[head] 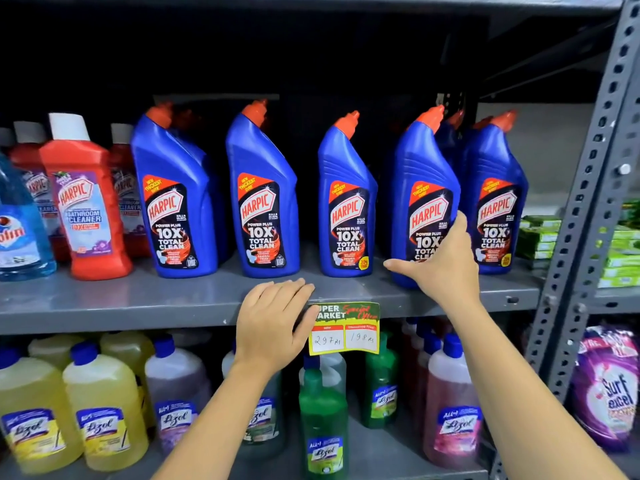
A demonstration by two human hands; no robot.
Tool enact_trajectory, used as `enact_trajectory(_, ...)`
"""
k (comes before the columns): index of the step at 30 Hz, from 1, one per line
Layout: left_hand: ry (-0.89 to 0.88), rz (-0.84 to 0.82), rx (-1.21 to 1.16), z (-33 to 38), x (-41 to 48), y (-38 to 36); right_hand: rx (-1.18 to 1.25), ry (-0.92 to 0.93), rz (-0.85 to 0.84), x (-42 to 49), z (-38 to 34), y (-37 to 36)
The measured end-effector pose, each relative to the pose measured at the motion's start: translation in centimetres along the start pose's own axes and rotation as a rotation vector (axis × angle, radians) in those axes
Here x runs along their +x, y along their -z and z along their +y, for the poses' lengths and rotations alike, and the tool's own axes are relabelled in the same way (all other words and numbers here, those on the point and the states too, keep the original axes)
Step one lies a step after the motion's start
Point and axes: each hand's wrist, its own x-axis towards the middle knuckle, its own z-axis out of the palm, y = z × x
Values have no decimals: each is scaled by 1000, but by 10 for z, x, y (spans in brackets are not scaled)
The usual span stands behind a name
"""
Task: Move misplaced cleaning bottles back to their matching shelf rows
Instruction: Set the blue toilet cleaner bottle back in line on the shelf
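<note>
Several blue Harpic toilet-cleaner bottles with orange caps stand in a row on the grey shelf (138, 299). My right hand (440, 265) wraps the lower part of the fourth blue Harpic bottle (424, 188), thumb out to the left. My left hand (273, 327) lies flat over the shelf's front edge, holding nothing, beside a yellow price tag (346, 329). At the left end stand red Harpic bathroom cleaner bottles (85, 199) and a light blue Colin bottle (17, 230).
The lower shelf holds Lizol bottles: yellow (104, 407), purple (176, 386), green (323, 420) and pink (450, 403). A grey perforated upright (595, 188) bounds the right side. Green boxes (540, 237) and a purple Surf Excel bag (606, 386) lie beyond it.
</note>
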Motion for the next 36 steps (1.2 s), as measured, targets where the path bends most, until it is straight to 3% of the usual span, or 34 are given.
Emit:
enact_trajectory(30,51,-94,-29,2,-1,5,85,5,-65,24,19,-23)
enact_trajectory(36,137,-213,-77,7,1,15,104,67,-17,20,25,-23)
